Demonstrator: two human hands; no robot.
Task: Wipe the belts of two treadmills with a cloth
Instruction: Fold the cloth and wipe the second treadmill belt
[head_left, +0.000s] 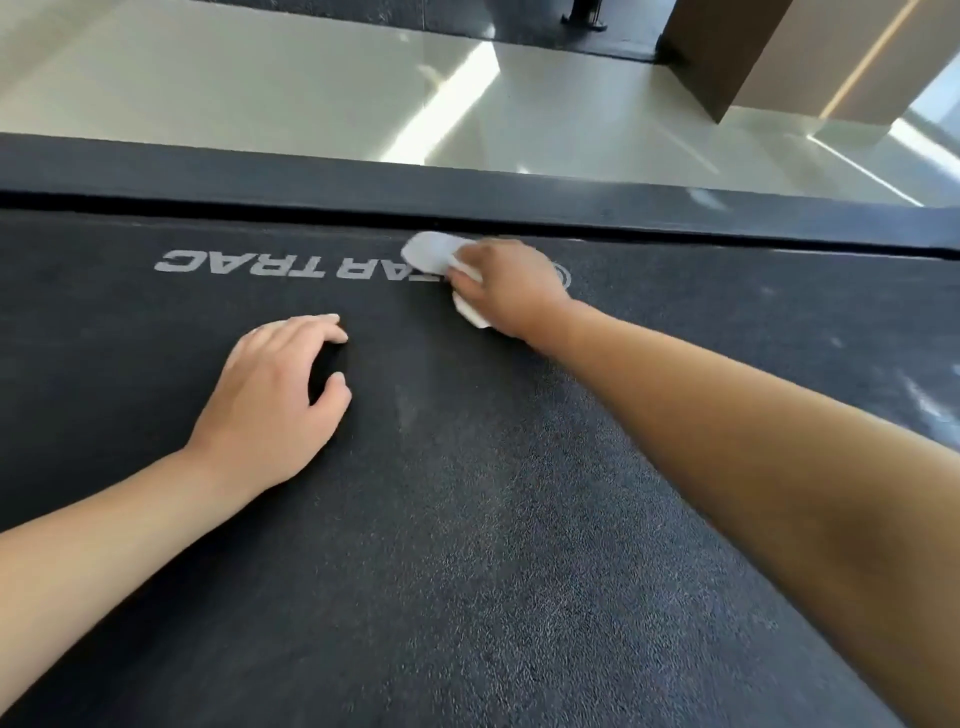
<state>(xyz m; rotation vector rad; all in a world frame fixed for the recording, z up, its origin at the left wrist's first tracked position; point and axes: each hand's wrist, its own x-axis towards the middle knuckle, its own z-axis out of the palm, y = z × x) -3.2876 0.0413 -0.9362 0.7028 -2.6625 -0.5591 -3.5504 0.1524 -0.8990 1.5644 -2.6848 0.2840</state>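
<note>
Cloth (434, 250): thin, floppy, bunch it under the palm
Right hand (511, 291): pressing it on treadmill belt (467, 519)
Left hand (275, 395): empty, fingers loosely spread

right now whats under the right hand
A white cloth is pressed on the black belt under the right hand. Its edges stick out; the middle is covered, as is part of the printed logo.

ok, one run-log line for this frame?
right hand: pressing white cloth on belt, far edge | left hand: braced on belt, empty
</note>
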